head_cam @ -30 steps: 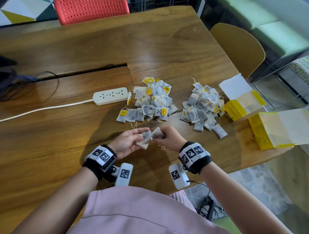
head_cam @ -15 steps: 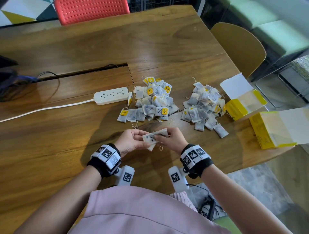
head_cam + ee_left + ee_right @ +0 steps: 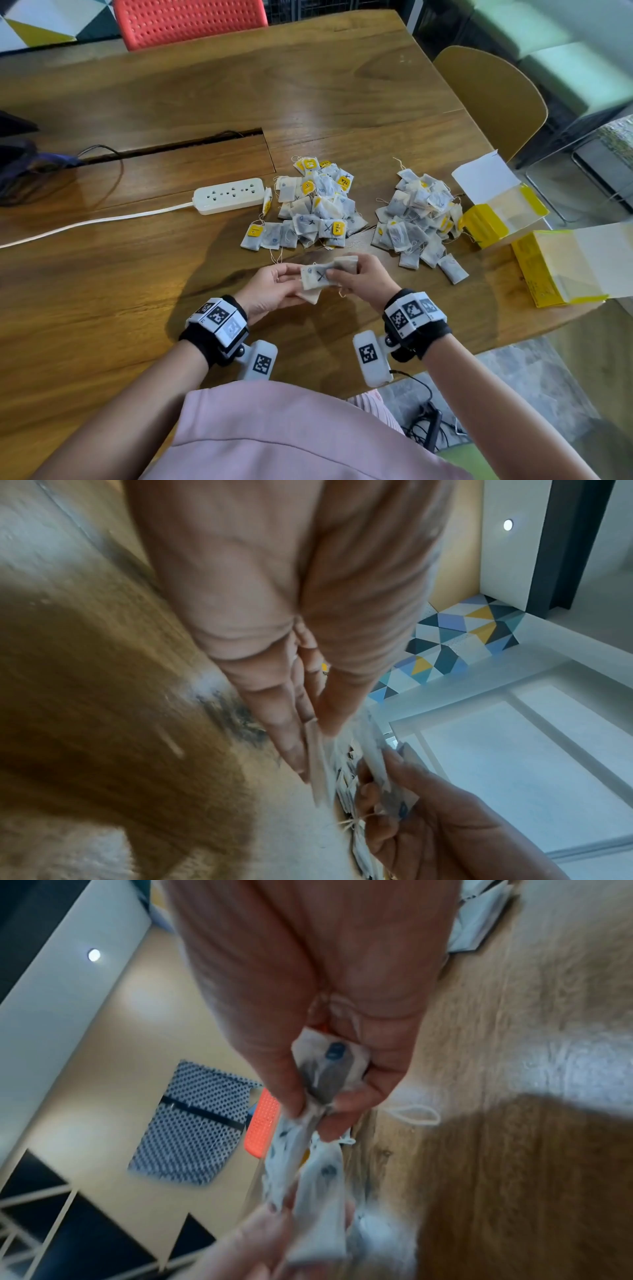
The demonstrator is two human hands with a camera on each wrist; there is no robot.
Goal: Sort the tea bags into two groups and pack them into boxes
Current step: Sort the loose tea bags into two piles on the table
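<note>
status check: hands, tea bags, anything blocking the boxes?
Left hand and right hand both pinching held tea bags. Two piles on table. Both yellow boxes open, unobstructed.

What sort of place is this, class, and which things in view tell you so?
Probably an office or meeting room: a large wooden table with a cable slot, a power strip on it, and plastic chairs around it.

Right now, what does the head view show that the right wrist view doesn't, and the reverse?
Only the head view shows the two piles of tea bags, two open yellow boxes and the power strip. Only the right wrist view shows a blue mark on a bag tucked under the right hand. Both show both hands holding a few tea bags over the table.
</note>
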